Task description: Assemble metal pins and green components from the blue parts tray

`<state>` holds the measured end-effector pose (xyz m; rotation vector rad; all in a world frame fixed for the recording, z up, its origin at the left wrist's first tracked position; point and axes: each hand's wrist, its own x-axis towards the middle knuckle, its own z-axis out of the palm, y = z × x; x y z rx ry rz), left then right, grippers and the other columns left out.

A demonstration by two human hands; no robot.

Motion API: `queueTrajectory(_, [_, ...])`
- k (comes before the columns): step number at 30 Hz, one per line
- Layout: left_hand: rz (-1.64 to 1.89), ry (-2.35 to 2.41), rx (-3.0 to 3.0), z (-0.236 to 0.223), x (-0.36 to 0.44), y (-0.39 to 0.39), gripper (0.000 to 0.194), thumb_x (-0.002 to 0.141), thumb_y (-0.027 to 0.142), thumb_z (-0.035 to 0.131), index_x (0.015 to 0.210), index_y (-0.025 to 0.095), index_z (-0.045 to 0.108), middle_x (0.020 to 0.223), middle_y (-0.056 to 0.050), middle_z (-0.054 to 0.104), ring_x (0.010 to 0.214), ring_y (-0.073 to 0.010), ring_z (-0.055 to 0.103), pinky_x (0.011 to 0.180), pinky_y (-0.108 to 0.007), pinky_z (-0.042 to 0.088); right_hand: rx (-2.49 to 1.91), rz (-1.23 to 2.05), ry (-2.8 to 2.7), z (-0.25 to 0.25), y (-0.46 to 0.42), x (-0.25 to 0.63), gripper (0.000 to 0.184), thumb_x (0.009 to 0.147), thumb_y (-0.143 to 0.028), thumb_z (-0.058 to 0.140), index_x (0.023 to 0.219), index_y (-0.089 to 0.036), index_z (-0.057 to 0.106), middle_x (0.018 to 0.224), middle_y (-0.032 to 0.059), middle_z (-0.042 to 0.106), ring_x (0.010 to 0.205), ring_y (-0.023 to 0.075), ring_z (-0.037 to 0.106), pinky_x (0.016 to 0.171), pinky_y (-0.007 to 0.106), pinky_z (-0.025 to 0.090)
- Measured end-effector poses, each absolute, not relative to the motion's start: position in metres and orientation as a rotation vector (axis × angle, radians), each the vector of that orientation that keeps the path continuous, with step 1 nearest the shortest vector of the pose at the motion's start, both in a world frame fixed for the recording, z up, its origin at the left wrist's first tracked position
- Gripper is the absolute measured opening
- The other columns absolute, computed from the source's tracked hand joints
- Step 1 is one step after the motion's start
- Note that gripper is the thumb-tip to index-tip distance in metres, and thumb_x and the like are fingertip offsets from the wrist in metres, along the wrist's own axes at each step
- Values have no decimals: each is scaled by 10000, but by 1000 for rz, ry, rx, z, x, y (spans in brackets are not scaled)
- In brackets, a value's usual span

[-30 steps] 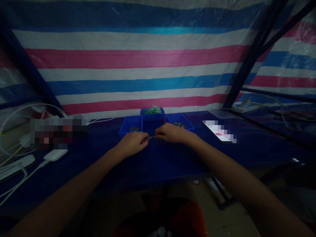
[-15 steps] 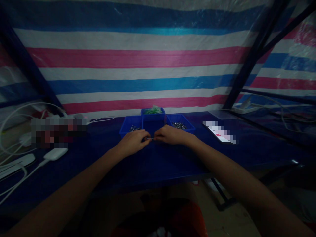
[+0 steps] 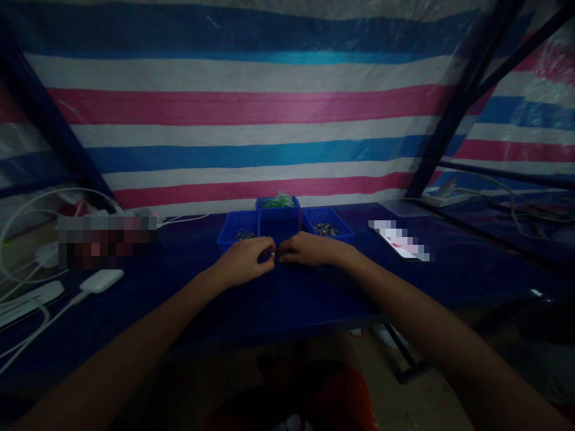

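Note:
My left hand [image 3: 247,260] is closed in a pinch on a small shiny metal piece [image 3: 272,255], too small to name, showing as a bright spot at the fingertips. Facing it across a narrow gap, my right hand [image 3: 312,248] has its fingers pressed together; whatever they hold, if anything, is hidden. Behind the left hand is a blue bin [image 3: 227,225] containing small metal parts [image 3: 245,234]. A second blue bin [image 3: 345,228], beyond the right hand, contains more small metal parts [image 3: 326,228].
Between the side bins sits a dark blue bin [image 3: 279,225]. Behind it, another blue bin [image 3: 277,211] holds green plastic bags [image 3: 278,200]. A phone [image 3: 399,240] lies right on the blue table [image 3: 287,305]. White cables and a white adapter [image 3: 102,280] occupy the left side.
My hands have parted slightly at the fingertips. The thin metal piece that spanned between them now appears only as a bright spot at my left fingertips.

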<state>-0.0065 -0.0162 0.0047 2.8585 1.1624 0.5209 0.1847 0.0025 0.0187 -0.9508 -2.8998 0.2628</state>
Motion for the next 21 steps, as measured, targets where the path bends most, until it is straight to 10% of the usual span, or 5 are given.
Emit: queueTrajectory(21, [372, 1229, 2878, 2, -7, -13, 189, 834, 297, 398, 878, 191, 548, 780, -12, 602, 682, -129, 540, 588, -243, 337, -966, 218, -2895, 25, -4, 186, 212, 861, -241, 411, 829, -136, 593, 683, 28, 608, 561, 90, 493, 553, 213, 337])
